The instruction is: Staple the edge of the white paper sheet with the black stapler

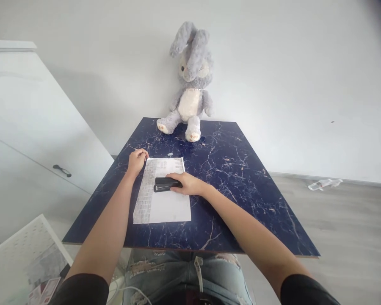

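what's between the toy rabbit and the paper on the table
A small pale piece lies on the blue table there, close to the paper, in the head view.

Short black sleeves (85,289), faded blue jeans (165,275) with frayed rips (142,267), narrow pale strip (199,271) at the front.

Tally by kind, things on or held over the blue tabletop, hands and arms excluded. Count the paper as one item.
Stapler, in the right hand: 1
Paper, sheet or stack unclear: 1
Plush rabbit: 1
Small pale piece, too small to identify: 1
Total: 4
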The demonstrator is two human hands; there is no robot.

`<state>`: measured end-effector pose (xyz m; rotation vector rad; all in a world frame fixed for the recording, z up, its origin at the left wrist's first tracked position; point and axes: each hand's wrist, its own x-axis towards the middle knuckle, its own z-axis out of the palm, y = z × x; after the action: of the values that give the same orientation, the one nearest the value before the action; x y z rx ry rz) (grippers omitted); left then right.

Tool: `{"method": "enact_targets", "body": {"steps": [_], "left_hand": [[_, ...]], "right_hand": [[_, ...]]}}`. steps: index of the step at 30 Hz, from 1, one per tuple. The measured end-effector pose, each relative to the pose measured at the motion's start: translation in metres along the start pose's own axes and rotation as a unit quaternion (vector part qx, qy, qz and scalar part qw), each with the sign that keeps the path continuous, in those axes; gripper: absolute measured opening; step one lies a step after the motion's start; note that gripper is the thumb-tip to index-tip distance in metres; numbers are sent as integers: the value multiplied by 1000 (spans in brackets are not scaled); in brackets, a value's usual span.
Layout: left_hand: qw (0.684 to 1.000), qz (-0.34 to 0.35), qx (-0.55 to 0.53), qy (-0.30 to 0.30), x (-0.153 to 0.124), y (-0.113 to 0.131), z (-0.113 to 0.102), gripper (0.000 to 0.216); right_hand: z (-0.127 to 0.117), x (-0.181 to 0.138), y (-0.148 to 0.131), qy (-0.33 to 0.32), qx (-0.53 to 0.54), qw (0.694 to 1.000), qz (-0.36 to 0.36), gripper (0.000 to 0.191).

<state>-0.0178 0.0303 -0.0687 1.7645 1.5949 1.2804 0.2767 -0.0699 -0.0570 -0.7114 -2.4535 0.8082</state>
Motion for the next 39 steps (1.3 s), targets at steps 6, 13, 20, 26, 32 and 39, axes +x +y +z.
{"method": "enact_targets", "body": {"steps": [6,13,20,26,32,39], "left_hand": [[994,57,75,-64,-11,29,17,23],[977,132,77,-148,-24,48,41,26],[965,155,79,-194,-24,46,50,25],[970,146,34,-189,-21,42,51,21],[968,79,-61,-229,-16,38,42,31],[934,130,-86,-323,-22,52,33,29]], "right_hand": [[-18,-31,-3,-6,-36,998,48,43],[-50,-116,-11,19,-23,991,130,53],[-61,-130,-6,5,-18,991,130,52],[-77,-119,6,56,99,988,104,47],[-101,-22,33,165,10,978,125,26],[-83,99,77,-24,-176,984,-2,41]]}}
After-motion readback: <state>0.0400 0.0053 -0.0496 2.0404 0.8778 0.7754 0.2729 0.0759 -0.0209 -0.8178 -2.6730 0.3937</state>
